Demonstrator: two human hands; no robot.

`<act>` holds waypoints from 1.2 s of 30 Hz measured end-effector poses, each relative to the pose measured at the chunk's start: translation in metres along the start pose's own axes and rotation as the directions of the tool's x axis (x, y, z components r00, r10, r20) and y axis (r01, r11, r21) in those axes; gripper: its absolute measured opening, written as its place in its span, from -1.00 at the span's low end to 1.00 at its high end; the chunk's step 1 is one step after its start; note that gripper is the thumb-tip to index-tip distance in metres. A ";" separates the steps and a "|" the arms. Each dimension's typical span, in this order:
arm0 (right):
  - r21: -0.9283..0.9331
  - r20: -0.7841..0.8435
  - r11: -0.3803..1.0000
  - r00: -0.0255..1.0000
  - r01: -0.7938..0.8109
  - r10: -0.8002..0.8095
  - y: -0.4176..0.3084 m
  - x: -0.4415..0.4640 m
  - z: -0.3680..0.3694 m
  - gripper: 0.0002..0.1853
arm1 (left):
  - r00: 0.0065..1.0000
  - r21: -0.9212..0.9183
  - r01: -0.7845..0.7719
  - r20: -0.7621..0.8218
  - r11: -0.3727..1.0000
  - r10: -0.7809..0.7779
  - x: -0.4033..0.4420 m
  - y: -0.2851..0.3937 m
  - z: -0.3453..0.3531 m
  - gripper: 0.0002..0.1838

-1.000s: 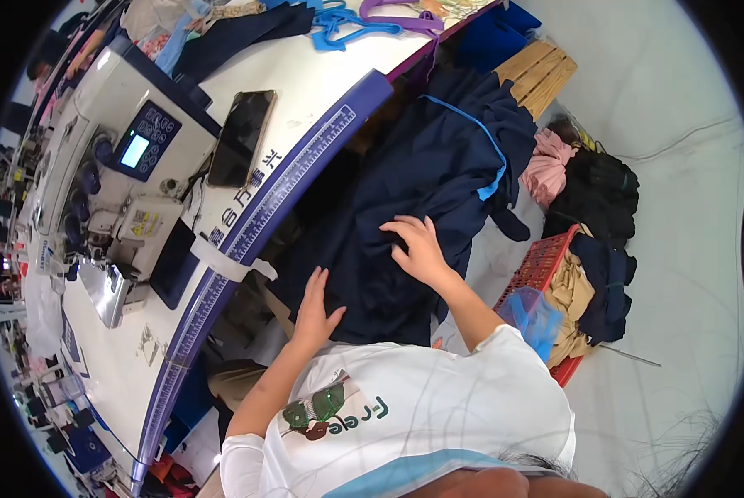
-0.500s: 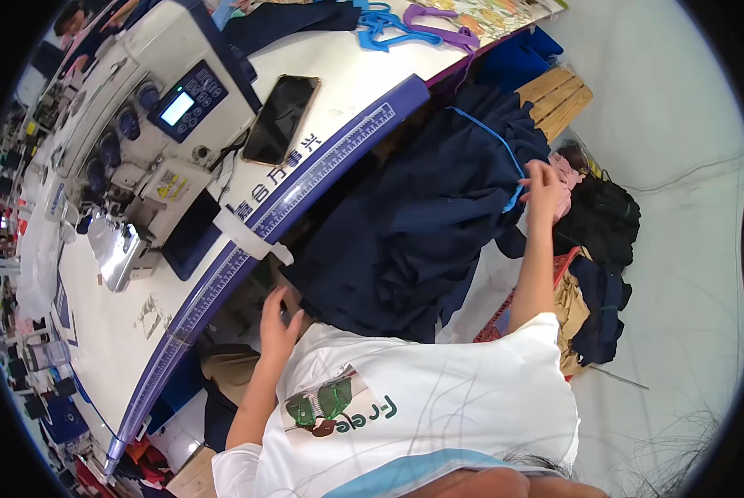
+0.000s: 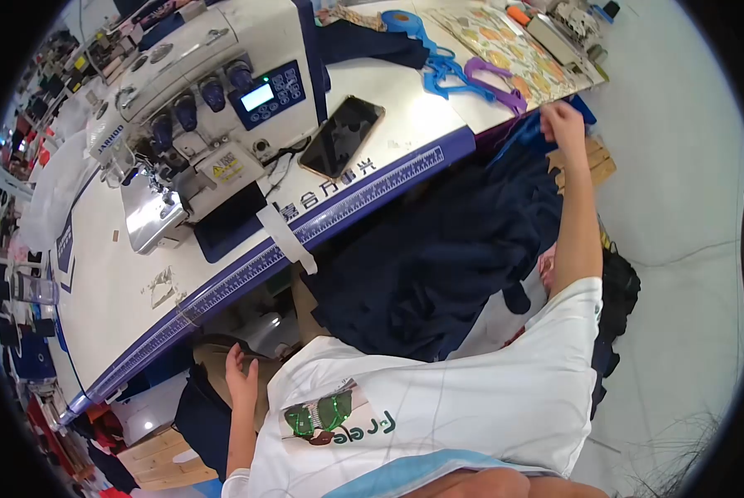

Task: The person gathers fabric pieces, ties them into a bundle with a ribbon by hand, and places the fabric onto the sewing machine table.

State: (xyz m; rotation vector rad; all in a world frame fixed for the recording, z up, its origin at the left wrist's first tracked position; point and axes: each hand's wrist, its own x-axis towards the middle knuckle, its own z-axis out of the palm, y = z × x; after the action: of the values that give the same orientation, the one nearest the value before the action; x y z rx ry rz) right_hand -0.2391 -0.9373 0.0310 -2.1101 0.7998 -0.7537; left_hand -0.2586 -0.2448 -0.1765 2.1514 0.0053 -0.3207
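My right hand [image 3: 564, 126] is raised at the table's far right corner, above a wooden stool [image 3: 600, 166]. Its fingers are curled together; whatever they may hold is too unclear to name. A blue streak [image 3: 513, 151] runs just left of it, possibly a strip or part of a blue bin. Below lies a large heap of navy fabric [image 3: 422, 257], spread between the table edge and my lap. My left hand [image 3: 241, 378] hovers by my khaki-clad leg, fingers apart and nothing in them.
A sewing machine [image 3: 214, 100] stands on the white table, whose front edge carries a ruler strip [image 3: 372, 191]. Near it lie a phone [image 3: 342, 137], blue thread clippers or clips [image 3: 448, 75] and a purple one [image 3: 496, 83]. Dark cloth bundles [image 3: 619, 282] lie at right.
My right hand has moved up and away from the navy heap, its fingers now closed. The blue strip across the heap no longer shows there. My left hand has lowered toward my leg.
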 end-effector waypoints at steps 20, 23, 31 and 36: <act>-0.019 0.189 0.993 0.975 -0.119 0.121 0.000 0.114 0.082 -0.45 | 0.964 0.032 0.210 -0.172 0.977 -0.201 -0.049 -0.034 -0.014 -0.24; -0.364 0.040 0.918 0.982 -0.157 0.184 0.041 0.076 0.072 -0.23 | 0.971 0.050 0.206 -0.131 0.977 -0.198 -0.040 -0.042 -0.019 -0.24; -0.336 0.097 0.891 0.930 -0.306 0.355 0.087 0.061 0.076 -0.52 | 0.977 0.139 0.207 -0.082 0.968 -0.197 -0.020 -0.061 -0.018 -0.35; -0.678 0.120 0.726 0.958 -0.112 0.260 0.032 0.096 0.084 -0.86 | 0.976 0.061 0.182 -0.129 0.981 -0.173 -0.026 -0.070 -0.020 -0.40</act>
State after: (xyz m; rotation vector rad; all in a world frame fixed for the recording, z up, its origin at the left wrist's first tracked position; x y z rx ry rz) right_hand -0.1274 -0.9883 -0.0165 -2.6164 1.2827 -0.1103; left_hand -0.2876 -0.1863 -0.2168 2.2453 0.2615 -0.2941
